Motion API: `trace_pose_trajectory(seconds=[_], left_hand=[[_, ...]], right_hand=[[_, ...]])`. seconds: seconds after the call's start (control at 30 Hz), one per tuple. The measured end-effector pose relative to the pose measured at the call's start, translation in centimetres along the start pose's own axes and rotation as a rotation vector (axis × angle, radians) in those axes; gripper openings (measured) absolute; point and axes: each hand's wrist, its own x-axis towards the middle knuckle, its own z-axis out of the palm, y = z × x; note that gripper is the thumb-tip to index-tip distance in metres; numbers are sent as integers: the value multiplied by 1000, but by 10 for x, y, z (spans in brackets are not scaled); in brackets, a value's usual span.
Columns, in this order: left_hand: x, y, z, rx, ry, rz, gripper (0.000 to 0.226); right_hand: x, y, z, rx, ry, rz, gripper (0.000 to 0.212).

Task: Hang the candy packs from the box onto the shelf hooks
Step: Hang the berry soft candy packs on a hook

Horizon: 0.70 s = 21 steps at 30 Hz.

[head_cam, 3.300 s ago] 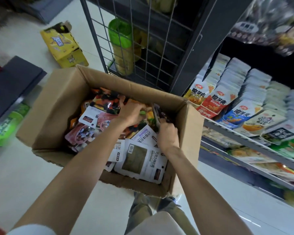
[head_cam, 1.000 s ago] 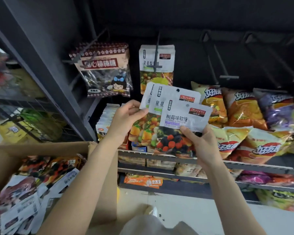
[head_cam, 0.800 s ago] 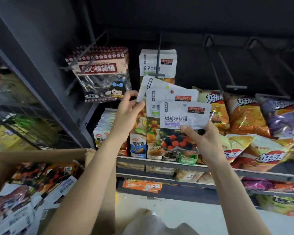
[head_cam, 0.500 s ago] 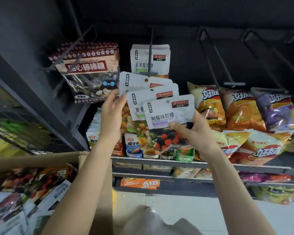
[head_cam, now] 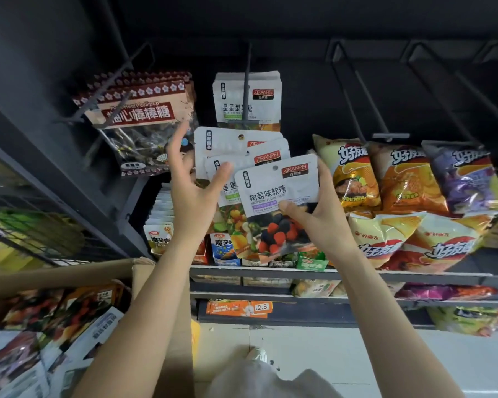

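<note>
My right hand grips a white raspberry candy pack, thumb across its front. Fanned out behind it are two white star candy packs; my left hand pinches them, thumb on the front one and index finger pointing up beside them. All three packs are held just below a dark shelf hook, on which matching star candy packs hang. The cardboard box at lower left holds several more candy packs.
Lollipop bags hang on the hook to the left. Two bare hooks stick out to the right above chip bags. Small snack packs stand on the shelf below. A wire rack is at far left.
Both hands came out of the box with the packs and rose to just under the hook. Over the last second my left thumb moved onto the front of the star packs.
</note>
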Motion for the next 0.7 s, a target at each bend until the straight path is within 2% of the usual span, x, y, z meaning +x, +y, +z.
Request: trace_pose_trajectory(seconds=[0.07,0.13,0.23,0.53,0.7], left_hand=[[0,-6,1,69,3,45,54],[-1,-12,1,76,24,44,48],[0,-12,2,33,16,26,48],[-1,-2,-1,-10,-38,89,47],[-6,-1,-2,-8,-5,147,45]], right_hand=[[-4,1,1,-50,14,-84,92],[-7,3,4,-144,16,-143,87],[-8,2,6,-207,13,-132,79],[-14,-4,4,-117,-6,-118,79],[-21,-7,6,-70,6,-119,79]])
